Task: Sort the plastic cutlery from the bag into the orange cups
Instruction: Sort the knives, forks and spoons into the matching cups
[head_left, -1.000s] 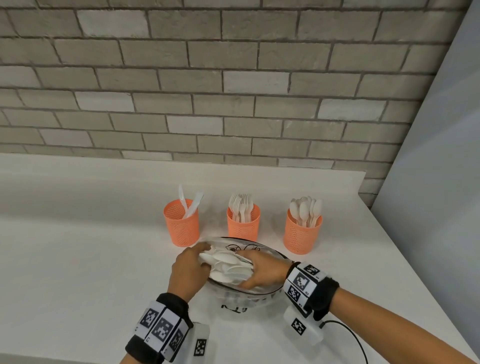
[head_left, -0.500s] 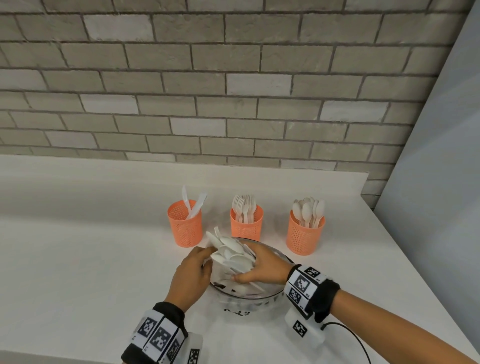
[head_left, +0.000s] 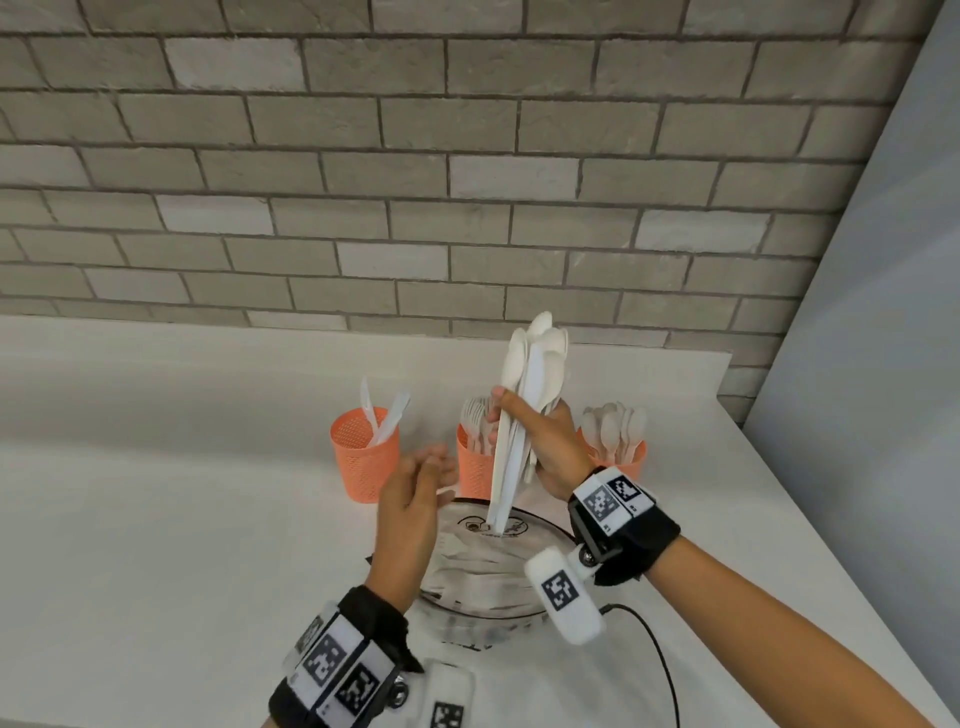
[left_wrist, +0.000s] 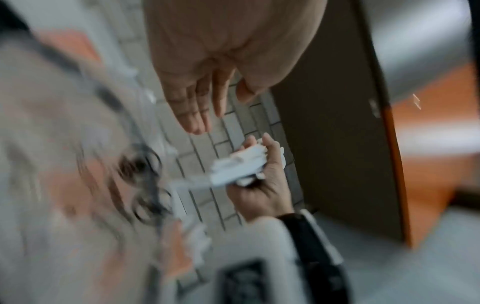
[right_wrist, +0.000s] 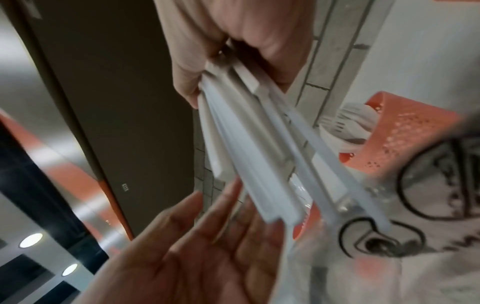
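Note:
My right hand (head_left: 524, 426) grips a bundle of white plastic spoons (head_left: 537, 358) upright, bowls up, handle ends just above the clear printed bag (head_left: 483, 564). In the right wrist view the fingers wrap the bundle's handles (right_wrist: 241, 131). My left hand (head_left: 421, 478) hovers open beside the bundle with straight fingers (left_wrist: 194, 111) and holds nothing. Behind stand three orange cups: the left cup (head_left: 363, 462) with two knives, the middle cup (head_left: 470, 473) with forks, partly hidden by the bundle, and the right cup (head_left: 623, 460) with spoons. More white cutlery lies in the bag.
The white counter (head_left: 156, 519) runs left to a brick wall (head_left: 467, 182) behind the cups. A grey panel (head_left: 883, 364) bounds the right side. A black cable (head_left: 654, 654) trails from my right wrist across the counter near the front edge.
My right hand has lifted the spoon bundle out of the bag and turned it upright. My left hand has let go of the cutlery and drawn back, open.

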